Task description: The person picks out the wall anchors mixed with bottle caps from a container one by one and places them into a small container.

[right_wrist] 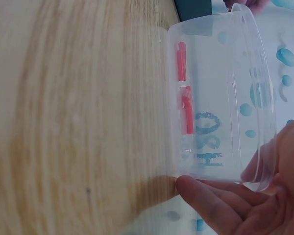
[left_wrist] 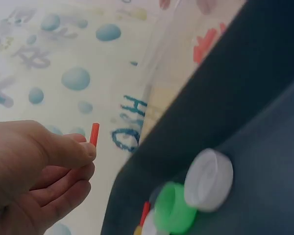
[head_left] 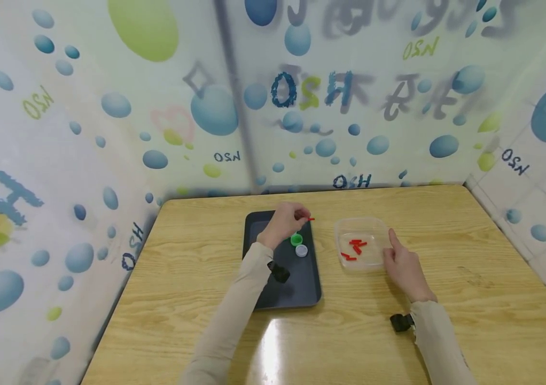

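Note:
My left hand [head_left: 285,220] pinches a small red rod [left_wrist: 94,133] between thumb and fingertips, above the right far part of the dark tray [head_left: 282,297]. On the tray below stand a green cap [head_left: 296,239] and a white cap [head_left: 301,251], open sides up. The left wrist view shows another red piece [left_wrist: 145,211] by the caps, partly cut off. My right hand [head_left: 405,270] grips the right side of a clear plastic container [head_left: 374,259], its fingers at the outer wall near the base. Several red rods [head_left: 356,243] lie loose on the container's floor.
The tray and the container stand side by side on a wooden table [head_left: 359,337], with a gap between them. A patterned wall covering [head_left: 302,166] rises behind the table's far edge and along both sides.

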Available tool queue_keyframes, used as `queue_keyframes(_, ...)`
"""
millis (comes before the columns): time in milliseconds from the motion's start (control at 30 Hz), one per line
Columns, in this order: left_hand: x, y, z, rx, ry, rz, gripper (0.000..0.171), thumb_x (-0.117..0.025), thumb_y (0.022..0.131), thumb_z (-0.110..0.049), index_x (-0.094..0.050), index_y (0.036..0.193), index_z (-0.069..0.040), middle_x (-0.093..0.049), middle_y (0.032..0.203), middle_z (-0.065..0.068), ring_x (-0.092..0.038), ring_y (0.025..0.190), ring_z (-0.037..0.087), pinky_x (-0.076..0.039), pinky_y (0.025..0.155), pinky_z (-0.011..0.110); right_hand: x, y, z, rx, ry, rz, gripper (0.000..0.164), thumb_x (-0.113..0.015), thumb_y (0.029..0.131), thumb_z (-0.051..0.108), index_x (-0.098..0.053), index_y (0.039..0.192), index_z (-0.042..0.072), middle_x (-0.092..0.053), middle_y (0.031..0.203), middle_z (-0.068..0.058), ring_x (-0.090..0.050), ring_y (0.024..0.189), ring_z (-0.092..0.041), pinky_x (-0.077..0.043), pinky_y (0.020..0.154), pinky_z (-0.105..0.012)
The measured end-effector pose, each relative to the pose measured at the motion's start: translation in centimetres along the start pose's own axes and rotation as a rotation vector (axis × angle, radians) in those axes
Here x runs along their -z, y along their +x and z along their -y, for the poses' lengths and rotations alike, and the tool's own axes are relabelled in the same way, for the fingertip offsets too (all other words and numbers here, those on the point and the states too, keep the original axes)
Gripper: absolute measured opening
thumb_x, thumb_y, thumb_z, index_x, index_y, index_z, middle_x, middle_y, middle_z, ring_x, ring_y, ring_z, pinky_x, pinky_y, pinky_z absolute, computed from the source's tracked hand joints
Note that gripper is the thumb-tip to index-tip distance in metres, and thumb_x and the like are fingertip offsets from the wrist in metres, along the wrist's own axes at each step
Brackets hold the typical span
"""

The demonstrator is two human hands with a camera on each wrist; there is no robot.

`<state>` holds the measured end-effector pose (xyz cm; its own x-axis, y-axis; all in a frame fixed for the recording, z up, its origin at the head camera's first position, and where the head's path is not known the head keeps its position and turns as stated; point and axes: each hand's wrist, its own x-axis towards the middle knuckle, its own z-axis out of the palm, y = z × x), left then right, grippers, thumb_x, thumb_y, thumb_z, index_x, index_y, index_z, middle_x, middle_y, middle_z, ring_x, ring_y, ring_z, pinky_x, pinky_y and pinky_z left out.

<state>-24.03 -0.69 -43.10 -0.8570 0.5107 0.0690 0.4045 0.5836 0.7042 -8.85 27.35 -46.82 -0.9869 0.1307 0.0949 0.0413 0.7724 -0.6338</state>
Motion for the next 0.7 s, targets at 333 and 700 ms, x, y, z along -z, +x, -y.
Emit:
queue_keyframes(333, -2.3, 1.0, -2.3, -0.065, 0.036, 0.045, 0.017, -0.065, 0.099, -0.010, -0.075, 0.112, -0.005, -0.075, 0.105, 0.008, -0.069, 0.092, 0.018, -0.057, 0.078, 0.024, 0.1, 0.0, -0.1, -0.013, 0.000, 0.000, 0.056, -0.037, 0.106, 0.013, -0.026, 0.155, -0.011, -0.034, 0.055, 0.004, -0.025, 0.044, -0.008, -0.028, 0.042, -0.026)
queue_keyframes(700, -4.5, 1.5, -4.2, -0.074, 0.037, 0.131, 0.014, -0.065, 0.099, -0.011, -0.075, 0.109, -0.008, -0.074, 0.103, 0.004, -0.066, 0.090, 0.012, -0.054, 0.079, 0.019, 0.0, 0.1, -0.2, -0.014, 0.022, 0.008, 0.056, -0.036, 0.106, 0.014, -0.024, 0.156, -0.010, -0.033, 0.052, 0.005, -0.024, 0.043, -0.008, -0.029, 0.041, -0.027)
